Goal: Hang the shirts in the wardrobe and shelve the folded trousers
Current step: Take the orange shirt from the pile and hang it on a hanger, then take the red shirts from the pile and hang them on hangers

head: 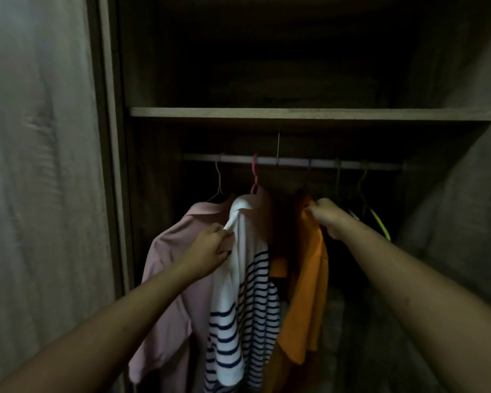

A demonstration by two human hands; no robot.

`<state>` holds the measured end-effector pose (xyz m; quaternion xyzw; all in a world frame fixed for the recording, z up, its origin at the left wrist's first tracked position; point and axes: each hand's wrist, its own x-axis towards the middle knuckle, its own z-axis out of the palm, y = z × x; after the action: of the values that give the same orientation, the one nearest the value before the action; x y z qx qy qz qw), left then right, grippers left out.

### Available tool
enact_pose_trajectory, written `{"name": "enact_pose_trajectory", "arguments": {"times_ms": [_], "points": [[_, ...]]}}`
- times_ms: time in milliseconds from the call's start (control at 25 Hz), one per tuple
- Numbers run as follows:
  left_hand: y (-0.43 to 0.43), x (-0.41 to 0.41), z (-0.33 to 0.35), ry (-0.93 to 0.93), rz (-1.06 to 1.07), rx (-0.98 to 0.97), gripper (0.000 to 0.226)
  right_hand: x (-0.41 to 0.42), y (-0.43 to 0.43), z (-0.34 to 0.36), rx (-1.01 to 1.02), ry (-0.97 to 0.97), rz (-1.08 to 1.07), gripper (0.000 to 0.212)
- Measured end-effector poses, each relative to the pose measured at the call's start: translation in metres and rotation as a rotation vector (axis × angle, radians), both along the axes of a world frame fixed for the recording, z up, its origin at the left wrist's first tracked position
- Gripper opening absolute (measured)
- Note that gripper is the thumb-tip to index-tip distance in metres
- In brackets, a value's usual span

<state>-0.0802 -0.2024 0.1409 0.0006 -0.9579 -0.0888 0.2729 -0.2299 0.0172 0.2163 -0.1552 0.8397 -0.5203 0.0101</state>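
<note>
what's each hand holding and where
Left hand grips the striped shirt by its white collar; right hand pinches the orange shirt at its shoulder.

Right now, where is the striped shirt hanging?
The striped shirt hangs on the rail, between the pink shirt on its left and the orange shirt.

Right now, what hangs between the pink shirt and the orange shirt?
Head view: the striped white shirt on a pink hanger hangs between the pink shirt and the orange shirt; the left hand grips its collar.
</note>
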Motion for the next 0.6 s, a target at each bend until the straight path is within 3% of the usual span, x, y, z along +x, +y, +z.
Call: {"name": "enact_pose_trajectory", "arguments": {"times_ms": [160, 240, 360, 480, 600], "points": [[0.006, 0.002, -0.005, -0.025, 0.040, 0.053, 0.052, 0.008, 0.009, -0.005, 0.245, 0.328, -0.132, 0.013], [0.013, 0.007, -0.008, -0.026, 0.057, 0.082, 0.051, 0.014, 0.011, -0.014, 0.220, 0.649, -0.162, 0.022], [0.023, 0.031, -0.018, -0.025, 0.076, 0.174, 0.046, 0.038, -0.003, -0.034, 0.073, 1.004, 0.065, 0.021], [0.028, 0.072, -0.038, -0.027, 0.101, 0.364, 0.036, 0.079, -0.033, -0.054, -0.105, 1.077, 0.348, 0.018], [0.019, 0.137, -0.071, -0.015, 0.248, 0.409, 0.031, 0.129, -0.079, -0.091, -0.161, 1.023, 0.626, 0.019]]}}
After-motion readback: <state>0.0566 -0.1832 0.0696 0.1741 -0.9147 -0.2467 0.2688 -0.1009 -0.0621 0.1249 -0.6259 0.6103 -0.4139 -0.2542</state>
